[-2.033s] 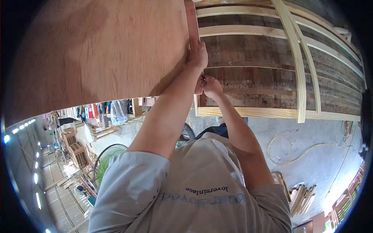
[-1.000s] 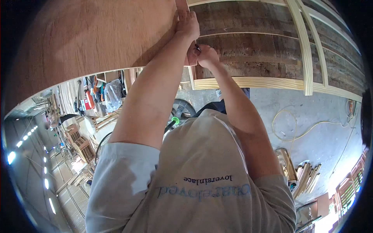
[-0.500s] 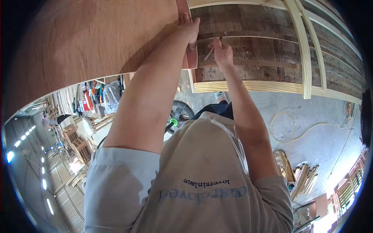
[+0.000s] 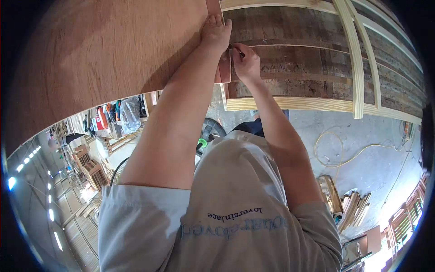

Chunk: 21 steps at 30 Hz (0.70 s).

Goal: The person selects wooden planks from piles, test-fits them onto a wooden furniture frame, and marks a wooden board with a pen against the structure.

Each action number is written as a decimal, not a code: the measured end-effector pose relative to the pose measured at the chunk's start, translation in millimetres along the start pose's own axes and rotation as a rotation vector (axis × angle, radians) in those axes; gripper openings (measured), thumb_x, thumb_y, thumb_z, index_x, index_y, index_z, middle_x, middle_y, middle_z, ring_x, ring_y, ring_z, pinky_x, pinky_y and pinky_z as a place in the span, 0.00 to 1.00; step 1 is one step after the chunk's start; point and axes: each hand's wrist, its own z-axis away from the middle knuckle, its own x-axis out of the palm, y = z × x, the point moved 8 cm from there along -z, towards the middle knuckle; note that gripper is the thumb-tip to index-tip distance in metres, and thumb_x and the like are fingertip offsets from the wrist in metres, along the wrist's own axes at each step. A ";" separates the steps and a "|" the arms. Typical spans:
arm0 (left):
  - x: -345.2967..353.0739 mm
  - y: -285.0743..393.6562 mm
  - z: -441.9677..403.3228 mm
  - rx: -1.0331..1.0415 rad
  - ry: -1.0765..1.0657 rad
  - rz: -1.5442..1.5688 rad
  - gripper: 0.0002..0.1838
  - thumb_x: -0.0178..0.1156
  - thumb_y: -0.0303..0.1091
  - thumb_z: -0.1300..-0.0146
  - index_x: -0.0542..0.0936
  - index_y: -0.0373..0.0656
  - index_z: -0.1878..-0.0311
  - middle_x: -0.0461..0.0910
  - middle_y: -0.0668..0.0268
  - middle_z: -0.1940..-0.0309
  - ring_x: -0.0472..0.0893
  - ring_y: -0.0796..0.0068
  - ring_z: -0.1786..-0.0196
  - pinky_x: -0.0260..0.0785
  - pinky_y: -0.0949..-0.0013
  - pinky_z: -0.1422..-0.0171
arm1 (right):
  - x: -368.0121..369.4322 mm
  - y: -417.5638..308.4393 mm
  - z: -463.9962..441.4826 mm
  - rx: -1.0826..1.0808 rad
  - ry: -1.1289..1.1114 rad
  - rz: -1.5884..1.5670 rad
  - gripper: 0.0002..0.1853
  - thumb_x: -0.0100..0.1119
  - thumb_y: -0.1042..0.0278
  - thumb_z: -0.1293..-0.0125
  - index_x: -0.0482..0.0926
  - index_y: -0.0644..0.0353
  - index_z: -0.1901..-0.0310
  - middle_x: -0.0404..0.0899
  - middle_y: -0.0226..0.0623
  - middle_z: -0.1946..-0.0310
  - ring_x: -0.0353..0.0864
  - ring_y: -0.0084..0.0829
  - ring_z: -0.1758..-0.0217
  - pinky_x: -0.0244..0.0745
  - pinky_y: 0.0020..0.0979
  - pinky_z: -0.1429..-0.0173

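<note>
While the left hand [image 4: 215, 34] presses the reddish-brown wooden strip [image 4: 224, 71], the right hand [image 4: 247, 64] grips a slim dark pen-like tool [image 4: 242, 54]

Left hand lies over the strip at upper center, fingers and thumb slightly spread. Right hand just beside it, fingers pinching the tool by the strip's right edge; tip too small to make out. Broad light-brown plywood panel [image 4: 113, 45] fills upper left, partly covered by the left forearm. Dark stained boards [image 4: 301, 63] sit upper right, with pale wooden crossbars [image 4: 355, 68] cutting across them, well right of the hands. Pale wooden rail [image 4: 294, 104] runs along their lower edge. Below, right of frame: looped yellow hose [image 4: 342, 164] on grey floor [image 4: 303, 124], loose wood pieces [image 4: 355, 211] lower right. Clear plastic bag [image 4: 130, 115] at left, below the panel. Grey T-shirt [image 4: 235, 195] blocks bottom center.
</note>
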 end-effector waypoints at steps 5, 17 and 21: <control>8.8 -1.2 -3.4 -0.015 -0.082 0.003 0.47 0.73 0.40 0.69 0.61 0.39 0.42 0.60 0.49 0.42 0.59 0.54 0.37 0.49 0.59 0.33 | -12.6 -9.5 26.3 0.152 0.042 -0.074 0.09 0.51 0.71 0.41 0.74 0.63 0.60 0.78 0.47 0.69 0.80 0.40 0.65 0.72 0.30 0.63; -3.9 4.3 4.0 0.022 -0.161 -0.182 0.58 0.75 0.51 0.78 0.58 0.37 0.41 0.57 0.48 0.39 0.56 0.54 0.35 0.30 0.42 0.32 | -7.5 12.3 49.1 0.299 0.066 -0.169 0.09 0.49 0.69 0.39 0.74 0.61 0.59 0.78 0.46 0.71 0.80 0.40 0.67 0.73 0.35 0.65; -3.7 3.2 5.4 0.017 -0.187 -0.153 0.59 0.75 0.50 0.76 0.55 0.38 0.38 0.53 0.48 0.37 0.54 0.53 0.34 0.29 0.42 0.32 | -12.3 12.0 21.6 0.245 0.002 -0.242 0.11 0.50 0.68 0.38 0.75 0.65 0.58 0.79 0.40 0.71 0.80 0.23 0.70 0.73 0.23 0.66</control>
